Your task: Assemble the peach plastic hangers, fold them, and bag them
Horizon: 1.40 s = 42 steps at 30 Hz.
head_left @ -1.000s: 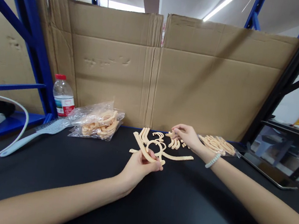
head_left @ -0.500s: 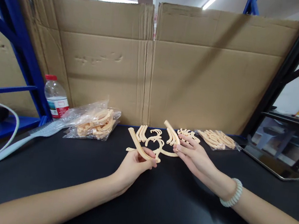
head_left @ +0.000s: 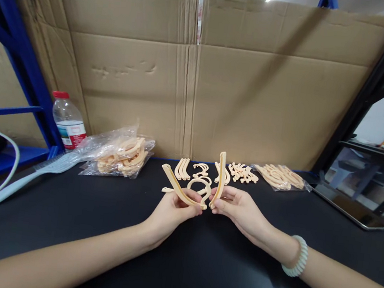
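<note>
My left hand (head_left: pixel 174 210) grips a beige hanger arm (head_left: pixel 175 178) near its lower end, where a curved hook (head_left: pixel 208 191) meets it. Opposite, my right hand (head_left: pixel 244 213) pinches a second hanger arm (head_left: pixel 222 174), held upright with its lower end close to the hook. Whether the two parts touch is hard to tell. Behind the hands on the black table (head_left: pixel 121 252) lie a row of curved arms (head_left: pixel 183 169), loose hooks (head_left: pixel 201 168), more arms (head_left: pixel 227 177) and a pile of small beige pieces (head_left: pixel 243 173). Another beige piece (head_left: pixel 167 190) is partly hidden behind my left hand.
Clear bags of beige parts lie at left (head_left: pixel 124 156) and right (head_left: pixel 281 176). Farther left are a red-capped bottle (head_left: pixel 70 123), a pale blue slotted tool (head_left: pixel 45 173) and a white cable (head_left: pixel 16 158). A flat dark device (head_left: pixel 349 207) sits right; cardboard (head_left: pixel 271 102) stands behind.
My right hand has moved left and slightly down, bringing its hanger arm upright beside the hook. My left hand keeps its grip almost unmoved. The view has shifted slightly.
</note>
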Each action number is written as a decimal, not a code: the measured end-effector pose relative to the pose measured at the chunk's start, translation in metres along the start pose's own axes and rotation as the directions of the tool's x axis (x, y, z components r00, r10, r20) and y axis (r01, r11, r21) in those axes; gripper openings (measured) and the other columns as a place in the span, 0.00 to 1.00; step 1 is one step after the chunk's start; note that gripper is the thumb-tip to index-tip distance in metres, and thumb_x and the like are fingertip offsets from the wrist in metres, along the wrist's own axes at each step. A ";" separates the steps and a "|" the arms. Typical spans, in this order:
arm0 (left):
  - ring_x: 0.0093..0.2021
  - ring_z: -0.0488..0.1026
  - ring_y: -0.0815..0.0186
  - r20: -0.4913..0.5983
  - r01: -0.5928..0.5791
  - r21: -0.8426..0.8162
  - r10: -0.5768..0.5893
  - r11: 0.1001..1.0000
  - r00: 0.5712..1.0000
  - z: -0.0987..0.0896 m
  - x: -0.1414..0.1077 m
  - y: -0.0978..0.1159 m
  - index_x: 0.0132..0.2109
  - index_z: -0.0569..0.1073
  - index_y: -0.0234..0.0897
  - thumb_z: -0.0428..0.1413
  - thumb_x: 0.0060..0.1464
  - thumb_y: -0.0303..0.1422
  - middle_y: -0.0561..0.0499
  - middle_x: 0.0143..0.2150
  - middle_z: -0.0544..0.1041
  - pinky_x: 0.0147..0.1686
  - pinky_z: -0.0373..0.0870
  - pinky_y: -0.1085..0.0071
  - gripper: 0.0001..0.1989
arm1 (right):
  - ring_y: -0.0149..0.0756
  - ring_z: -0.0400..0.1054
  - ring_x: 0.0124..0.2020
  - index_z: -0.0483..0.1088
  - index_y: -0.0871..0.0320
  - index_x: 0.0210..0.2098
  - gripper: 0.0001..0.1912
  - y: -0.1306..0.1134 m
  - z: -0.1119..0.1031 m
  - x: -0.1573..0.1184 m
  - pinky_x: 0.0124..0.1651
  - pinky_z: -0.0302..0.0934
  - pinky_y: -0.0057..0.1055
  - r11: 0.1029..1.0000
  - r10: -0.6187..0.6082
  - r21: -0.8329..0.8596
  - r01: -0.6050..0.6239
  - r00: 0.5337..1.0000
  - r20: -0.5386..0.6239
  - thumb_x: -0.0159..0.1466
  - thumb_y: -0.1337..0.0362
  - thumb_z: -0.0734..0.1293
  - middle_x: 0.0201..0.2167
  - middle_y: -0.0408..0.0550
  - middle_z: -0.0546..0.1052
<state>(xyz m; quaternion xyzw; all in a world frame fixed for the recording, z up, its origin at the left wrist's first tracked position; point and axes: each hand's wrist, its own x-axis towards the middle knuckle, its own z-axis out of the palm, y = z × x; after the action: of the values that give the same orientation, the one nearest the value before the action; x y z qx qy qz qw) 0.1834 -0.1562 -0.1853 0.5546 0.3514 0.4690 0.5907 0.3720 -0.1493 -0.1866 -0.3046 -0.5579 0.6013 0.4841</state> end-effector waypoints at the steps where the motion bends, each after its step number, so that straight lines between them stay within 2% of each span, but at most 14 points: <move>1: 0.32 0.70 0.71 0.008 -0.007 0.007 0.007 1.000 1.000 0.000 0.000 0.000 0.32 0.74 0.34 0.65 0.42 0.27 0.55 0.28 0.75 0.38 0.64 0.74 0.08 | 0.28 0.69 0.32 0.73 0.59 0.38 0.13 0.001 0.001 0.000 0.40 0.65 0.30 1.000 -0.005 -0.011 0.005 1.000 0.011 0.53 0.64 0.73 0.34 0.45 0.75; 7: 0.35 0.73 0.68 0.091 -0.025 0.009 0.024 1.000 0.996 -0.003 -0.001 -0.001 0.32 0.75 0.34 0.65 0.45 0.30 0.52 0.31 0.77 0.42 0.65 0.71 0.07 | 0.34 0.72 0.36 0.74 0.58 0.38 0.14 0.001 0.003 -0.002 0.42 0.67 0.34 0.998 -0.005 -0.067 0.007 0.999 0.040 0.53 0.63 0.74 0.34 0.46 0.77; 14: 0.34 0.71 0.69 0.133 -0.069 -0.002 0.068 0.998 0.989 -0.004 0.002 -0.001 0.31 0.77 0.34 0.65 0.45 0.27 0.53 0.30 0.76 0.40 0.66 0.71 0.05 | 0.32 0.73 0.35 0.73 0.57 0.38 0.14 -0.002 0.004 -0.003 0.40 0.69 0.31 0.995 -0.055 -0.084 0.055 0.998 0.000 0.52 0.65 0.74 0.34 0.45 0.78; 18: 0.33 0.72 0.68 0.151 -0.092 -0.017 0.094 0.996 0.984 -0.004 0.002 -0.001 0.31 0.78 0.35 0.64 0.45 0.25 0.53 0.30 0.77 0.40 0.67 0.70 0.04 | 0.35 0.74 0.38 0.74 0.57 0.39 0.13 0.000 0.002 -0.003 0.41 0.69 0.32 0.988 -0.097 -0.118 0.101 0.994 0.040 0.53 0.66 0.73 0.38 0.47 0.78; 22: 0.32 0.72 0.69 0.168 -0.092 -0.045 0.099 0.995 0.981 -0.004 0.001 0.000 0.30 0.78 0.35 0.64 0.44 0.24 0.53 0.29 0.76 0.40 0.68 0.71 0.04 | 0.37 0.74 0.39 0.74 0.57 0.37 0.11 0.000 0.003 -0.003 0.44 0.69 0.36 0.979 -0.126 -0.154 0.135 0.990 0.066 0.53 0.65 0.73 0.37 0.47 0.79; 27: 0.31 0.72 0.68 0.156 -0.072 -0.046 0.078 0.996 0.985 -0.002 0.000 0.001 0.28 0.77 0.34 0.65 0.42 0.25 0.53 0.28 0.76 0.38 0.68 0.71 0.04 | 0.36 0.74 0.36 0.75 0.57 0.32 0.07 -0.005 0.009 -0.006 0.44 0.69 0.35 0.955 -0.205 -0.210 0.208 0.978 0.037 0.53 0.66 0.72 0.33 0.45 0.79; 35: 0.30 0.71 0.68 0.101 -0.079 0.021 0.076 0.997 0.992 0.001 -0.003 0.003 0.27 0.77 0.34 0.64 0.41 0.24 0.53 0.26 0.76 0.36 0.68 0.71 0.03 | 0.37 0.74 0.33 0.75 0.56 0.30 0.03 -0.008 0.012 -0.010 0.41 0.69 0.36 0.944 -0.179 -0.275 0.181 0.983 0.032 0.54 0.66 0.71 0.29 0.44 0.79; 42: 0.29 0.72 0.69 0.038 -0.029 -0.050 0.031 0.998 0.999 0.002 -0.003 0.000 0.27 0.74 0.34 0.65 0.39 0.26 0.54 0.26 0.75 0.35 0.68 0.72 0.07 | 0.39 0.74 0.34 0.73 0.57 0.29 0.05 -0.005 0.014 -0.013 0.41 0.69 0.37 0.931 -0.174 -0.318 0.179 0.984 0.043 0.53 0.64 0.72 0.29 0.45 0.77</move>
<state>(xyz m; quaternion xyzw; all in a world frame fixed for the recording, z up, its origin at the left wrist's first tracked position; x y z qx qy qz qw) 0.1838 -0.1600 -0.1851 0.5543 0.3197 0.4755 0.6037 0.3654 -0.1669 -0.1819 -0.3237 -0.6766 0.4590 0.4762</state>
